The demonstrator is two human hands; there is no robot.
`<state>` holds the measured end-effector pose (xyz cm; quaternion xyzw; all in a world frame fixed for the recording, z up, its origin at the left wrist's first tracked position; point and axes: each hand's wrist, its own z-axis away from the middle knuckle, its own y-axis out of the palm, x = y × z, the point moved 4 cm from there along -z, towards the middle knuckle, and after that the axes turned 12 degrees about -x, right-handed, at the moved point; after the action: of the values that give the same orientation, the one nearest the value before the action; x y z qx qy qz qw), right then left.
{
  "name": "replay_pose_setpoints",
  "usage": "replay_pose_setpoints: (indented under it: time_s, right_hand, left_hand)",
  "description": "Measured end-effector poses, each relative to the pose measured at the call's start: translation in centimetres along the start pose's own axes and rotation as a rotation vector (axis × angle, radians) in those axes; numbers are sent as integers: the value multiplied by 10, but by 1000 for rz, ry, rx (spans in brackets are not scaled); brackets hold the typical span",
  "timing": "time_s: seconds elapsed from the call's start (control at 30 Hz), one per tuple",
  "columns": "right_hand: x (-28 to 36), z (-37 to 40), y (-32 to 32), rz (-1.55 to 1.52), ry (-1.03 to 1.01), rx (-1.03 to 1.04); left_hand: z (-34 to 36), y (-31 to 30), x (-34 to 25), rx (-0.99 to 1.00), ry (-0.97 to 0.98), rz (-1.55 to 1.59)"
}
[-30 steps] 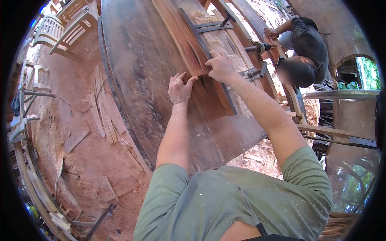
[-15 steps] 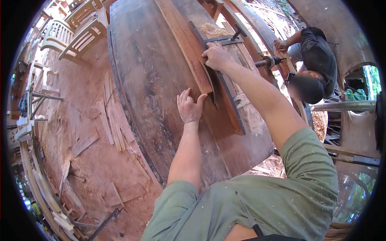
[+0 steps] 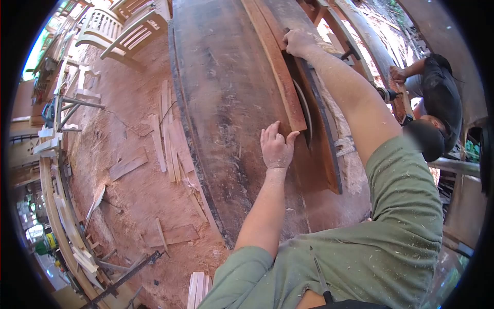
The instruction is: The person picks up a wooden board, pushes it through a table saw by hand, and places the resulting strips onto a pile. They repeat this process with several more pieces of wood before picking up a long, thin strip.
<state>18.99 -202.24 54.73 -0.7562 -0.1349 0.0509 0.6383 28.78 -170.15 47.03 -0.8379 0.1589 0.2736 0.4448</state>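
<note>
My left hand [image 3: 278, 148] lies with fingers spread on the saw table, its thumb by the near end of a long reddish wooden board [image 3: 280, 72]. A curved saw blade [image 3: 303, 107] stands along the board's right side. My right hand [image 3: 301, 44] reaches over the long fence [image 3: 323, 126], fingers curled down at the near end of a wooden strip [image 3: 268, 16] beside the board. The contact under those fingers is partly hidden. The dusty saw table [image 3: 211, 92] carries all of this.
To the right, a co-worker [image 3: 445, 92] bends over timber with a power tool [image 3: 387, 94]. Plastic chairs [image 3: 110, 31] stand at the upper left. Wood offcuts [image 3: 167, 134] litter the reddish ground, and long planks [image 3: 64, 221] line the left side. A clamp handle [image 3: 347, 53] sits beyond the fence.
My right hand has moved farther away along the fence, and the strip beside the board has advanced with it. More of the blade shows. My left hand stays by the board's end. The view has shifted.
</note>
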Motion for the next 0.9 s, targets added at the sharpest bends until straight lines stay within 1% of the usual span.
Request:
replay_pose_setpoints:
  time_s: [0.03,0.1,0.17,0.2,0.23,0.3,0.37,0.4,0.47,0.53,0.57,0.6,0.63,0.67,0.7,0.73,0.77,0.8,0.83,0.9]
  right_hand:
    - [3,-8,-1,10,1,32]
    - [5,-20,4,-43,-8,6]
    - [0,-35,16,-66,22,-44]
    - [0,-38,19,-43,-25,-112]
    - [-2,-43,23,-46,-31,-119]
    - [1,-41,22,-7,-68,36]
    - [4,-40,16,-8,-70,58]
    - [4,-39,15,-9,-65,85]
    - [4,-39,13,-27,-61,53]
    - [2,-44,23,-50,-52,26]
    - [5,-44,22,-60,-90,-81]
    - [6,-44,21,-66,-127,-187]
    - [4,-53,19,-60,-125,-186]
    - [9,-58,5,-54,-51,-24]
    - [9,-59,5,-49,23,142]
    - [13,-59,4,-46,20,154]
    - [14,-68,7,-103,80,197]
    - [15,-74,9,-161,144,236]
    - [15,-72,13,-162,142,235]
    - [15,-72,24,-112,4,48]
  left_hand:
    - [-1,-1,0,-12,-1,-15]
    - [-1,1,3,-19,-38,46]
    - [-4,-3,7,-57,-34,52]
    - [-6,-5,7,-54,-57,27]
    - [-8,-6,7,-46,-81,5]
    - [-18,-3,14,-76,-99,6]
    - [-34,-5,29,-104,-116,2]
    - [-46,-10,41,-130,-125,-54]
    - [-73,-16,66,-167,-128,-109]
    - [-88,-15,105,-221,-451,-14]
    - [-97,-17,107,-221,-451,-17]
    - [-106,-18,102,-246,-326,-90]
    - [-114,-18,97,-269,-202,-157]
    - [-117,-18,94,-203,-221,-195]
    - [-117,-16,93,-193,-228,-193]
    - [-118,-15,92,-181,-274,-219]
    - [-119,-12,94,-179,-317,-244]
    - [-119,-9,97,-183,-317,-245]
    - [-119,-7,99,-209,-307,-259]
    - [-117,-3,101,-257,-291,-288]
